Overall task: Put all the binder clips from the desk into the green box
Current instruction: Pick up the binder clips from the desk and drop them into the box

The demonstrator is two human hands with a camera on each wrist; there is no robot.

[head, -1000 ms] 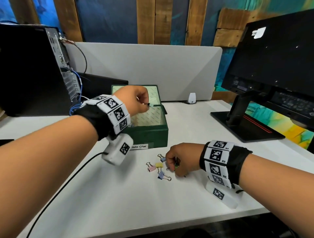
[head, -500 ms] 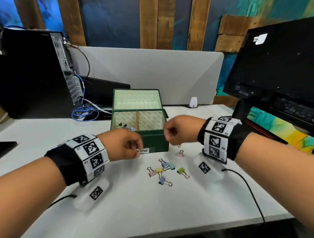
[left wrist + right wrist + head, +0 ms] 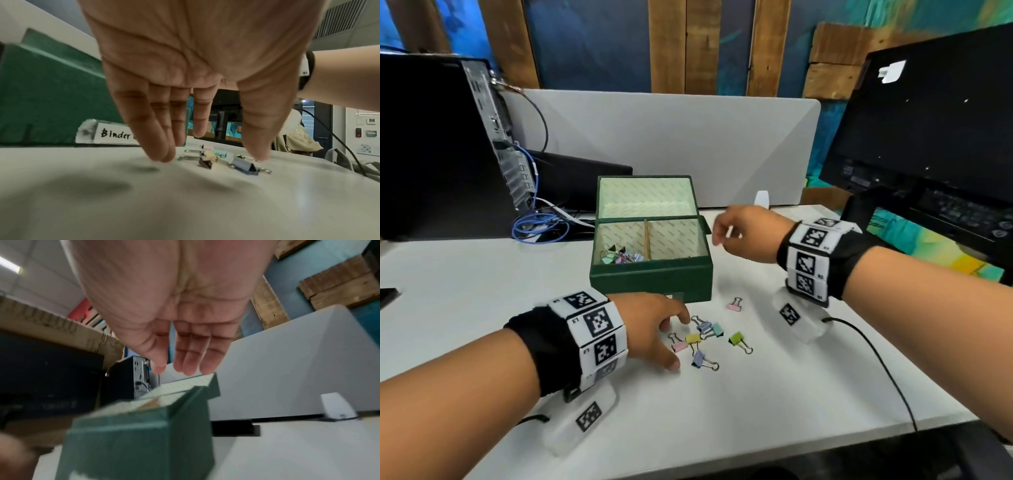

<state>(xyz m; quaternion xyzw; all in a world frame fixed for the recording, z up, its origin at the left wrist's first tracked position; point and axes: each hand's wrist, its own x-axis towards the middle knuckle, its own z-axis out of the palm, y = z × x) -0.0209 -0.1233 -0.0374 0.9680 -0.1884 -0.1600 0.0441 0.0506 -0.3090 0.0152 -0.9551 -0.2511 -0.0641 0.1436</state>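
Open desk (image 3: pixel 774 404) in front of the scattered binder clips (image 3: pixel 702 337), green box (image 3: pixel 654 279) just behind them, lid up, right compartment bare, monitor stand (image 3: pixel 859 209) farther right, computer tower (image 3: pixel 441 144) far left.

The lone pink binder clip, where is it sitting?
In the head view the pink binder clip lies on the desk just right of the green box's front corner, apart from the clip cluster.

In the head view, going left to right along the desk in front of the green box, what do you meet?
Left hand → pink clip beside it → yellow clip → mint clip → lone pink clip → lime clip → black cable.
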